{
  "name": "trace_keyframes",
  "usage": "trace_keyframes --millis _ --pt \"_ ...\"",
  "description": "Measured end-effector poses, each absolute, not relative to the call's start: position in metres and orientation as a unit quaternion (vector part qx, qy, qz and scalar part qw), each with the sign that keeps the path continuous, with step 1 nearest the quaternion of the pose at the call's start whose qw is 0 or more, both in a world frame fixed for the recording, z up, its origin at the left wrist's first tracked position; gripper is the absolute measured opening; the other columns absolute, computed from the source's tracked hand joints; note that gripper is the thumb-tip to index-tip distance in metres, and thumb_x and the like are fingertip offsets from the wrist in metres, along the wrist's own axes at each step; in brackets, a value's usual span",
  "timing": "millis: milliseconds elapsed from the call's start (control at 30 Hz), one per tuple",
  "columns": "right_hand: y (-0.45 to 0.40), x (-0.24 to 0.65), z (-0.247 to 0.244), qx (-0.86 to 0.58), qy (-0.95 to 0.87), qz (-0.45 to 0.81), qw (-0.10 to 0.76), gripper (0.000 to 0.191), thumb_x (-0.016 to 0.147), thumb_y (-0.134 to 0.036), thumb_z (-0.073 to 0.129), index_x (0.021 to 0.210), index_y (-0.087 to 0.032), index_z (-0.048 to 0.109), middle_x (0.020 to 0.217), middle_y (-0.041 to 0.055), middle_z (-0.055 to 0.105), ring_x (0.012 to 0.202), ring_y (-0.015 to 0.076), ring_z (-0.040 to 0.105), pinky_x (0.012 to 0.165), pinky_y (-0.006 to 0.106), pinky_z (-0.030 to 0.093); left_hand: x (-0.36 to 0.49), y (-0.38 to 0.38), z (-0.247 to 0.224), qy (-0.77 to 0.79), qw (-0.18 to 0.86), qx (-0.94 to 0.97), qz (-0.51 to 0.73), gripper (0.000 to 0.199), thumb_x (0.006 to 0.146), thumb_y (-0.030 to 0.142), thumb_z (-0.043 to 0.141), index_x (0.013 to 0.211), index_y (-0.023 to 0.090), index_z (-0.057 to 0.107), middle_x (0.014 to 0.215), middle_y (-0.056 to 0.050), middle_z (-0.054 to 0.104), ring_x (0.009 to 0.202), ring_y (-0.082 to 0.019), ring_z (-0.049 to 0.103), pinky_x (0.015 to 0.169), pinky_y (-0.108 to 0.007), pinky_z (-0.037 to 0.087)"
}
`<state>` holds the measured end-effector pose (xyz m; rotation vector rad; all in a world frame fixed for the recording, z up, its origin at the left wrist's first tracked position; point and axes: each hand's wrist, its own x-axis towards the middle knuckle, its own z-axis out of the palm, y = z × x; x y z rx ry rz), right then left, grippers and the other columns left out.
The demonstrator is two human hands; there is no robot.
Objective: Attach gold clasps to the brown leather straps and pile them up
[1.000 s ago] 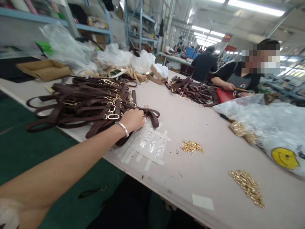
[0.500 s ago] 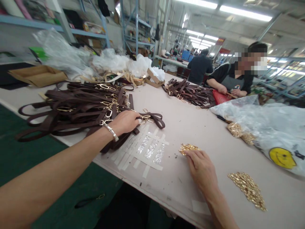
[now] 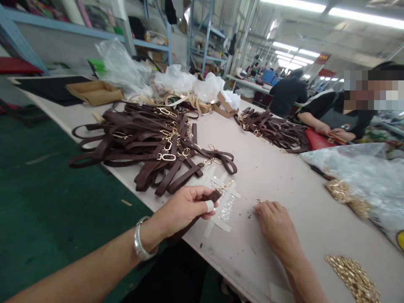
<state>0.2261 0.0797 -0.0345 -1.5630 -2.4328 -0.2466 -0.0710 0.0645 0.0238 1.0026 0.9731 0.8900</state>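
Left hand (image 3: pixel 184 208) pinching strap (image 3: pixel 216 196); right hand (image 3: pixel 275 223) perhaps touching hardware (image 3: pixel 258 200).

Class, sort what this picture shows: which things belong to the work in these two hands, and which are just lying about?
Seems part of the work:
brown strap, held in the left hand
small gold pieces, at the right hand
pile of brown straps

Seems just lying about:
brown cardboard tray
black sheet
white plastic bags
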Motion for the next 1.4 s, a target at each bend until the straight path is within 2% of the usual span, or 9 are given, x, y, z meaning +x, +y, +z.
trace_keyframes --millis 100,167,367,567,867,1067,1200,1300,1400 --pt "0.056 0.218 -0.024 -0.605 -0.744 0.043 0.28 0.021 0.098 -0.031 0.048 0.096 -0.021 0.066 0.094 0.0059 0.072 0.09 0.0218 0.064 0.081 0.034 0.047 -0.056 0.051 0.013 0.441 0.683 0.427 0.396 0.022 0.08 0.019 0.065 0.101 0.015 0.07 0.097 -0.004 0.072 0.078 -0.013 0.066 0.067 -0.022 0.048" --pt "0.035 0.206 -0.017 -0.632 -0.65 0.177 0.383 0.021 0.093 -0.04 0.057 0.095 -0.022 0.068 0.088 0.0033 0.072 0.083 0.02 0.066 0.077 0.032 0.05 -0.046 0.044 0.007 0.432 0.686 0.442 0.384 0.027 0.082 0.018 0.062 0.108 0.016 0.069 0.104 -0.005 0.073 0.087 -0.015 0.067 0.067 -0.022 0.047" --pt "-0.01 0.16 -0.013 -0.578 -0.514 0.414 0.48 0.021 0.083 -0.04 0.072 0.092 -0.021 0.07 0.08 0.0018 0.072 0.075 0.0179 0.066 0.074 0.031 0.054 -0.023 0.026 0.006 0.395 0.677 0.507 0.359 0.035 0.082 0.011 0.052 0.113 0.019 0.065 0.105 -0.003 0.072 0.098 -0.017 0.064 0.071 -0.024 0.047" --pt "-0.015 0.155 -0.014 -0.565 -0.505 0.443 0.479 0.016 0.083 -0.037 0.072 0.086 -0.022 0.075 0.074 -0.0004 0.07 0.071 0.0153 0.064 0.071 0.028 0.052 -0.016 0.015 0.007 0.352 0.676 0.541 0.356 0.033 0.079 0.007 0.048 0.104 0.017 0.067 0.096 -0.002 0.073 0.093 -0.016 0.065 0.088 -0.03 0.049" --pt "-0.025 0.152 -0.012 -0.59 -0.501 0.439 0.456 0.015 0.081 -0.036 0.071 0.084 -0.022 0.075 0.076 -0.0005 0.07 0.074 0.0162 0.063 0.073 0.029 0.051 -0.015 0.005 0.002 0.381 0.607 0.599 0.357 0.04 0.086 0.006 0.048 0.117 0.022 0.068 0.111 0.001 0.075 0.104 -0.016 0.067 0.092 -0.026 0.049" --pt "-0.027 0.143 -0.01 -0.553 -0.454 0.465 0.521 0.012 0.078 -0.025 0.07 0.077 -0.02 0.059 0.072 -0.0031 0.063 0.07 0.0129 0.057 0.068 0.025 0.047 -0.02 0.0 -0.001 0.421 0.515 0.672 0.324 0.046 0.088 0.01 0.048 0.124 0.032 0.067 0.118 0.005 0.073 0.111 -0.018 0.066 0.099 -0.025 0.047" --pt "-0.031 0.139 -0.009 -0.554 -0.427 0.473 0.535 0.02 0.074 -0.02 0.07 0.079 -0.022 0.05 0.074 -0.0059 0.06 0.068 0.0119 0.056 0.065 0.024 0.047 -0.017 -0.002 -0.009 0.417 0.525 0.677 0.304 0.039 0.091 0.02 0.052 0.125 0.032 0.067 0.119 0.003 0.073 0.115 -0.021 0.064 0.103 -0.027 0.046" --pt "-0.035 0.156 -0.007 -0.58 -0.481 0.431 0.496 0.015 0.08 -0.022 0.067 0.081 -0.022 0.052 0.075 -0.0052 0.061 0.071 0.0124 0.059 0.068 0.025 0.049 -0.011 -0.003 -0.012 0.409 0.594 0.635 0.277 0.038 0.093 0.026 0.05 0.127 0.028 0.066 0.114 -0.001 0.074 0.095 -0.021 0.07 0.084 -0.027 0.056" --pt "-0.034 0.207 -0.011 -0.653 -0.574 0.261 0.42 0.014 0.089 -0.03 0.061 0.098 -0.021 0.058 0.086 0.0007 0.068 0.078 0.0148 0.064 0.075 0.027 0.052 -0.007 0.0 -0.015 0.427 0.64 0.59 0.245 0.043 0.094 0.031 0.05 0.136 0.028 0.059 0.104 -0.002 0.075 0.074 -0.018 0.068 0.068 -0.026 0.056"
